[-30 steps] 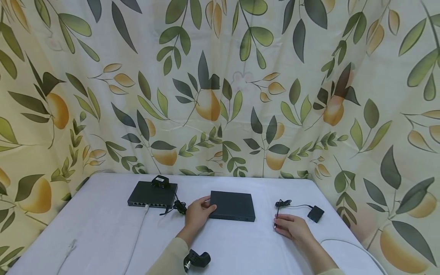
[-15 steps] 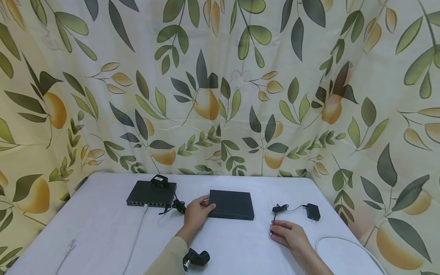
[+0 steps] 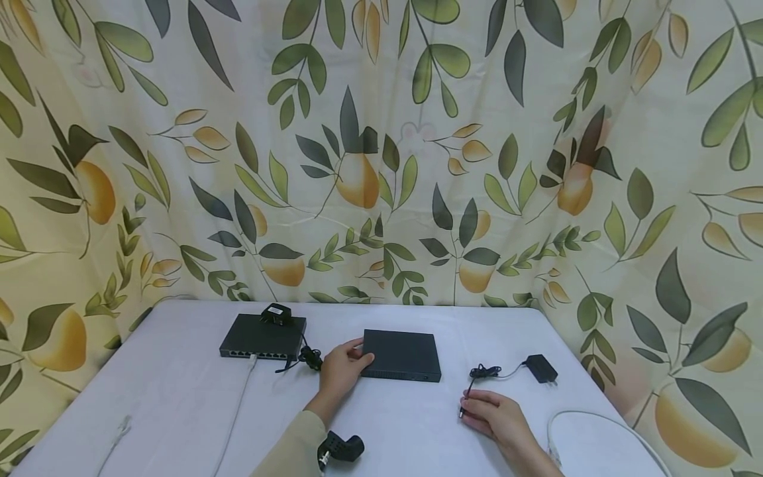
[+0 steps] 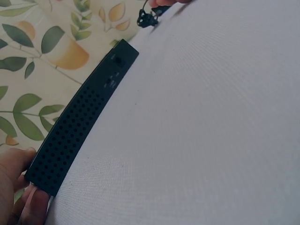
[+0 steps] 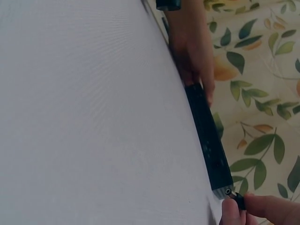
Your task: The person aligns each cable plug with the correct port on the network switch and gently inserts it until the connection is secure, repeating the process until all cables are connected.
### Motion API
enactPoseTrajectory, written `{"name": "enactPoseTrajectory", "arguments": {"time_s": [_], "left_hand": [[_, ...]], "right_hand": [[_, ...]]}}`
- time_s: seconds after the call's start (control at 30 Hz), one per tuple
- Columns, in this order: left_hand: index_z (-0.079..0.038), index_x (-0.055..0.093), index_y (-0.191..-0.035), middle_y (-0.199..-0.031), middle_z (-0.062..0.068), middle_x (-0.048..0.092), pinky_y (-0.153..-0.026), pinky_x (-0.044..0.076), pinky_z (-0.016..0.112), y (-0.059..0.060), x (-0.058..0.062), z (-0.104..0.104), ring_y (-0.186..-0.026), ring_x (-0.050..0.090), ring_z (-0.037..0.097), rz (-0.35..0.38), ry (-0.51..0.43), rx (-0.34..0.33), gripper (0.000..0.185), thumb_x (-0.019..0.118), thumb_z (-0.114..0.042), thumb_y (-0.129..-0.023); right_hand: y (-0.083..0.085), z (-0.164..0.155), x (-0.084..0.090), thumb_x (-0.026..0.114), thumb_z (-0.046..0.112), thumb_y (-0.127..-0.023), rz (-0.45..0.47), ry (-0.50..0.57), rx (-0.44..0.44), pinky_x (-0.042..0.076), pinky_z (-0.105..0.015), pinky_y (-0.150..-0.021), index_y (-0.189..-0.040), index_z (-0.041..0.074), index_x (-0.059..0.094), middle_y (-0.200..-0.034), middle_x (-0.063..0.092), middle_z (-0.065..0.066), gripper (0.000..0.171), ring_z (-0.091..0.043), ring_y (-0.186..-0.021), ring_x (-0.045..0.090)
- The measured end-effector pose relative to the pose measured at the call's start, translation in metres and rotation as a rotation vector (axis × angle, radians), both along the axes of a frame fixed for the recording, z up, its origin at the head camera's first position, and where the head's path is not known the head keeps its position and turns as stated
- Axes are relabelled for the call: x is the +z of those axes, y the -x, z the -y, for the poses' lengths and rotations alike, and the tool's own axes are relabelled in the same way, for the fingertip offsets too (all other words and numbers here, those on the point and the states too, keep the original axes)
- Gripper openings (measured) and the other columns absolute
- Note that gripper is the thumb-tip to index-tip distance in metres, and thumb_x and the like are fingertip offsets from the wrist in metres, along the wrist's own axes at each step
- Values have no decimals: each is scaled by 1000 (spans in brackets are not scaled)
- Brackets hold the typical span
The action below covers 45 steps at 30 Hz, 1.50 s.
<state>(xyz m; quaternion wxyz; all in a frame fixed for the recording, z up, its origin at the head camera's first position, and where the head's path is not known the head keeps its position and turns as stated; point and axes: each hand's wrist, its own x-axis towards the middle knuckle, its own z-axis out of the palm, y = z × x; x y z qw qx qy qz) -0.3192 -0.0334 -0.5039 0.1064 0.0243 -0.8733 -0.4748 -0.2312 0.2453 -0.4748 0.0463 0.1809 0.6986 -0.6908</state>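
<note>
A flat black network switch (image 3: pixel 402 354) lies on the white-covered table. My left hand (image 3: pixel 340 374) grips its left end, thumb on top and fingers under the edge, as the left wrist view (image 4: pixel 23 173) also shows. Its perforated side, with a small socket, appears in that view. Between thumb and fingers, my right hand (image 3: pixel 497 421) pinches a barrel plug (image 5: pixel 232 192) on a thin black cord. In the head view the plug is apart from the switch, to its right and nearer me. The cord runs through a tied bundle (image 3: pixel 485 371) to a black power adapter (image 3: pixel 541 368).
At the left stands another black switch (image 3: pixel 253 331) with a power adapter (image 3: pixel 276 315) on top and a white network cable (image 3: pixel 238 404) plugged in. A loose clear connector (image 3: pixel 124 424) lies front left. Another white cable (image 3: pixel 596 414) curves at the right. Patterned curtain (image 3: pixel 381 165) surrounds the table.
My right hand has moved left and nearer me with the plug, pulling the cord and bundle along; the adapter has turned and shifted slightly. My left hand keeps its grip on the switch.
</note>
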Motion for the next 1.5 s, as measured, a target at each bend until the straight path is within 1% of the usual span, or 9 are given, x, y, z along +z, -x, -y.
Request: {"name": "enactPoseTrajectory", "arguments": {"time_s": [0.43,0.63,0.8,0.97,1.1,1.23,1.33,1.4,1.5], "left_hand": [[-20,63,-114,-79,-7,58,-63,45,30,-1,0,0,-69,55,7,-1,-2,8,43,72,-35,-75],[-20,63,-114,-78,-8,58,-63,45,30,-1,-1,0,-69,55,6,-9,3,6,43,72,-35,-74],[-21,63,-115,-78,-8,58,-63,44,29,0,-1,0,-68,54,6,-8,5,5,44,72,-35,-74],[-21,63,-115,-78,-8,58,-63,44,29,0,-1,0,-68,55,6,-10,1,-4,44,72,-35,-75],[-21,62,-115,-79,-7,59,-63,44,30,0,-1,0,-69,55,7,-8,-1,-7,43,72,-35,-75],[-21,62,-115,-79,-7,58,-64,44,30,0,-1,0,-69,55,7,-3,-2,-4,44,72,-35,-75],[-21,62,-116,-79,-7,59,-63,44,29,0,-2,0,-69,55,6,-2,-1,-4,44,71,-35,-75],[-21,62,-116,-80,-7,59,-63,44,29,1,-2,0,-69,55,6,-4,2,-5,44,71,-35,-75],[-21,62,-116,-80,-7,59,-62,44,29,1,-2,0,-69,55,6,-3,7,-6,44,72,-35,-75]], "right_hand": [[4,-2,0,68,-1,-75,2,-17,12,52,-35,-72,-112,-9,55,-87,65,-12,40,-23,-77,64],[5,-4,3,69,-1,-75,-15,-37,53,52,-34,-72,-109,-11,57,-86,65,-14,38,-23,-77,64],[8,-11,8,68,2,-76,-83,-142,148,52,-35,-71,-106,-14,57,-89,65,-18,35,-25,-79,64],[17,-20,24,69,9,-78,-118,-283,245,52,-35,-72,-108,-11,59,-94,65,-16,37,-25,-82,64],[29,-27,41,69,13,-78,-206,-387,405,51,-32,-72,-111,-9,57,-99,64,-17,41,-22,-85,64],[43,-31,54,69,12,-78,-333,-540,635,51,-26,-72,-110,-4,60,-100,63,-18,37,-21,-87,63],[52,-31,58,70,8,-77,-396,-663,787,50,-25,-72,-107,0,63,-99,64,-14,32,-22,-88,61],[57,-29,59,71,6,-75,-410,-734,853,50,-25,-71,-104,3,65,-97,65,-10,30,-22,-86,61],[61,-25,56,72,4,-73,-416,-821,910,50,-26,-72,-100,7,68,-95,66,-3,28,-20,-86,60]]}}
